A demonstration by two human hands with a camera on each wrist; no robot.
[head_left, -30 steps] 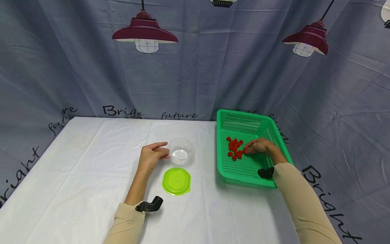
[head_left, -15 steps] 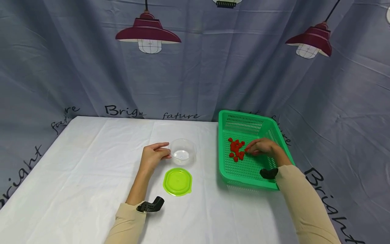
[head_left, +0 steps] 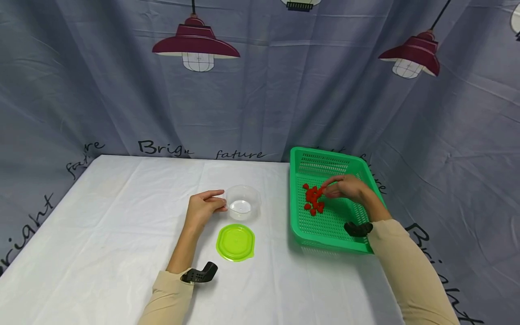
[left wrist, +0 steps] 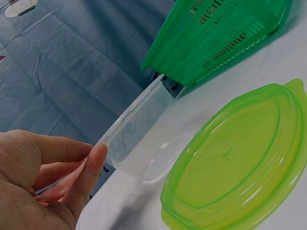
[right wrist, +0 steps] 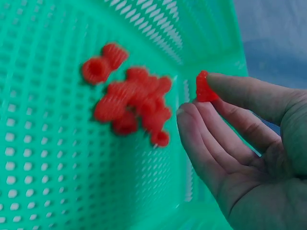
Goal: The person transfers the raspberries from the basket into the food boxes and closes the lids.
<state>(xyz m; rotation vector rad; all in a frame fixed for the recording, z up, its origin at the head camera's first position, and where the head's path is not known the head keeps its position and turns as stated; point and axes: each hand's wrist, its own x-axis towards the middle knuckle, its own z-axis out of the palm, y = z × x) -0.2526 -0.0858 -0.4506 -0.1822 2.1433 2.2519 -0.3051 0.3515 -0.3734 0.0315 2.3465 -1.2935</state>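
Note:
My left hand [head_left: 201, 208] pinches the rim of a round clear plastic container [head_left: 240, 206] between thumb and fingers; the left wrist view shows the fingertips right at its edge. The container stands upright on the table with nothing in it. In front of it lies a bright green lid [head_left: 235, 243]. Over the green basket [head_left: 325, 228], my right hand [head_left: 345, 187] holds one red raspberry [right wrist: 205, 87] between thumb and fingertips. Below, several more raspberries [right wrist: 134, 98] sit clustered on the basket floor, some showing their hollow ends.
A white cloth covers the table [head_left: 122, 225]. The basket, with perforated walls, stands at the table's right side. Behind the table hangs a grey-blue curtain [head_left: 260, 90] printed with lamps and lettering. Each wrist carries a black camera mount [head_left: 200, 273].
My right hand has risen a little from the basket floor and shifted up and left in the head view, with a raspberry between its fingers. The left hand and container have stayed put.

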